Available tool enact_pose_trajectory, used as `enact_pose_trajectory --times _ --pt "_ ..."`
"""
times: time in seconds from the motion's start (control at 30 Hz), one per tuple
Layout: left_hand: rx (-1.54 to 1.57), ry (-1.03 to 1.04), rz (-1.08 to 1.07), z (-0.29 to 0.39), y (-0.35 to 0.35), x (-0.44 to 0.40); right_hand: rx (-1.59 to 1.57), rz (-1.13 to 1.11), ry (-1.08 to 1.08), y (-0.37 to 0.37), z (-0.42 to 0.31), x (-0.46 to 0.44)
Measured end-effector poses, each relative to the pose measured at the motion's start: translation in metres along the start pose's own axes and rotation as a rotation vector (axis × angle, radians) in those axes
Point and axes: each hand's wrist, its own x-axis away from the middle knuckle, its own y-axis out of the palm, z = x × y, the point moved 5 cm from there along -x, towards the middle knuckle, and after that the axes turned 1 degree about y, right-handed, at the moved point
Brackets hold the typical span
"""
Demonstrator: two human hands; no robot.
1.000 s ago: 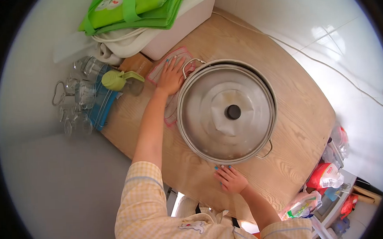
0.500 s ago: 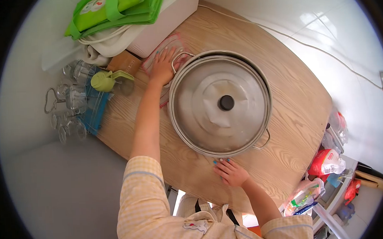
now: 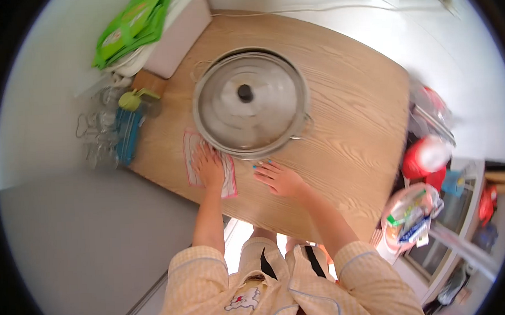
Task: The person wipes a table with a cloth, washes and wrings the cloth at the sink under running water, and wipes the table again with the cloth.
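A large metal pot with a domed lid (image 3: 273, 109) and a black knob (image 3: 245, 93) stands on the wooden table (image 3: 351, 97). Just below its lower left rim, my left hand (image 3: 209, 168) lies flat with fingers spread on a white cloth with pink edges (image 3: 229, 178). My right hand (image 3: 280, 179) rests on the bare wood near the pot's lower rim, palm down, its fingers apart and holding nothing. The pot's right handle (image 3: 305, 128) is up and to the right of that hand.
At the left stand a blue glass rack (image 3: 127, 135), drinking glasses (image 3: 102, 136) and a green-lidded jug (image 3: 130, 100). A green bag (image 3: 131, 33) lies on a pale box (image 3: 178, 39) at the upper left. Beyond the right edge are a red-and-white package (image 3: 424, 157) and a basket (image 3: 390, 224).
My left hand and the cloth have moved from beside the pot's upper left handle down to its lower left. The view has shifted and turned. My right hand remains spread below the pot.
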Motion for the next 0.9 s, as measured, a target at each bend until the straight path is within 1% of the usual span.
enact_pose_trajectory --times 0.03,0.07,0.1,0.13,0.17,0.2,0.23,0.3,0.33,0.4,0.43,0.5,0.53,0.6,0.63,0.7,0.73,0.8,0.83,0.9 --pt "-0.024 -0.045 -0.043 0.013 -0.002 0.02 0.017 0.016 0.04 0.01 -0.003 0.007" --pt "-0.049 -0.094 -0.085 0.026 -0.004 0.037 0.033 0.128 0.07 0.019 -0.004 0.011" --pt "-0.038 -0.058 -0.075 0.043 -0.003 0.049 0.056 0.247 0.088 0.017 -0.002 0.018" --pt "-0.048 -0.054 -0.122 0.056 0.001 0.066 0.068 0.265 0.111 0.008 -0.012 0.033" --pt "-0.061 -0.052 -0.173 0.066 0.006 0.084 0.015 0.352 0.182 -0.001 -0.027 0.051" --pt "-0.058 -0.024 -0.17 0.08 0.006 0.099 -0.035 0.44 0.249 -0.007 -0.04 0.07" --pt "-0.069 0.036 -0.191 0.097 0.005 0.111 -0.023 0.452 0.273 -0.006 -0.052 0.087" --pt "-0.044 0.172 -0.195 0.135 0.006 0.136 -0.215 0.476 0.397 0.0 -0.071 0.132" --pt "-0.037 0.201 -0.2 0.151 0.005 0.147 -0.203 0.49 0.422 0.002 -0.081 0.154" --pt "0.029 0.418 -0.173 0.192 0.002 0.171 -0.353 0.572 0.558 0.005 -0.09 0.195" --pt "0.037 0.447 -0.175 0.21 0.002 0.184 -0.341 0.589 0.58 0.005 -0.096 0.212" --pt "0.15 0.695 -0.186 0.256 0.005 0.213 -0.416 0.631 0.787 0.009 -0.099 0.245" --pt "0.162 0.718 -0.189 0.274 0.009 0.225 -0.401 0.643 0.807 0.009 -0.101 0.254" --pt "0.223 1.047 -0.277 0.323 0.02 0.259 -0.151 0.859 0.966 -0.002 -0.101 0.284" --pt "0.238 1.057 -0.28 0.341 0.026 0.267 -0.137 0.858 0.979 -0.007 -0.101 0.292" --pt "0.39 1.35 -0.232 0.371 0.021 0.283 -0.057 0.95 1.2 -0.015 -0.098 0.312" --pt "0.392 1.351 -0.232 0.375 0.018 0.281 -0.054 0.951 1.202 -0.017 -0.095 0.316" --pt "0.528 1.358 -0.425 0.376 0.018 0.271 -0.17 1.101 1.209 -0.022 -0.083 0.324" --pt "0.523 1.358 -0.414 0.374 0.018 0.26 -0.17 1.106 1.198 -0.025 -0.077 0.321" --pt "0.766 1.102 -0.608 0.357 0.024 0.225 -0.125 0.947 1.271 -0.025 -0.063 0.306"
